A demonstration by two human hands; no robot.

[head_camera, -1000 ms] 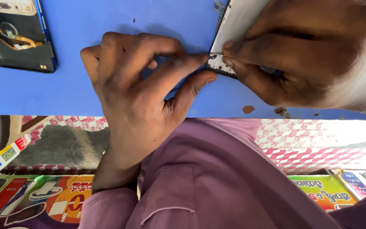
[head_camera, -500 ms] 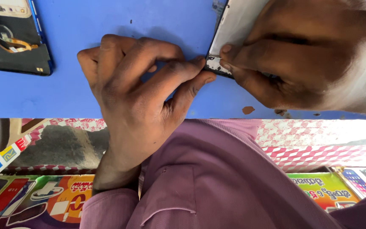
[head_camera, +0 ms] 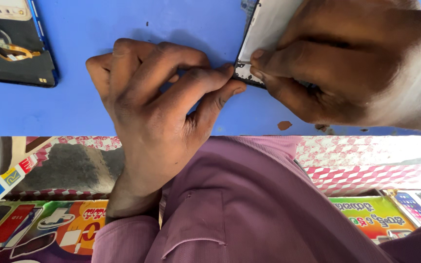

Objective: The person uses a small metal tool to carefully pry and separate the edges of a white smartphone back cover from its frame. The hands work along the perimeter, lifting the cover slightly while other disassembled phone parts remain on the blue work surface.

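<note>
A phone display panel [head_camera: 265,30], white-backed with a thin black frame, lies tilted on the blue tabletop [head_camera: 123,24] at the top middle. My right hand [head_camera: 356,68] covers most of it and pinches its lower corner between thumb and forefinger. My left hand [head_camera: 157,112] rests on the table beside it, fingers curled. Its forefinger and thumb tips press on the same corner from the left. Whether something small sits between the fingertips is hidden.
An opened phone [head_camera: 10,44] with a blue frame, bare insides and an orange flex cable lies at the top left. Small brown specks [head_camera: 284,125] sit near the table's front edge. Below the edge are my purple shirt [head_camera: 249,204] and colourful printed packets [head_camera: 35,229].
The hands stay pinched on the panel's corner. The whole scene has slid slightly left in view; the opened phone sits closer to the left edge.
</note>
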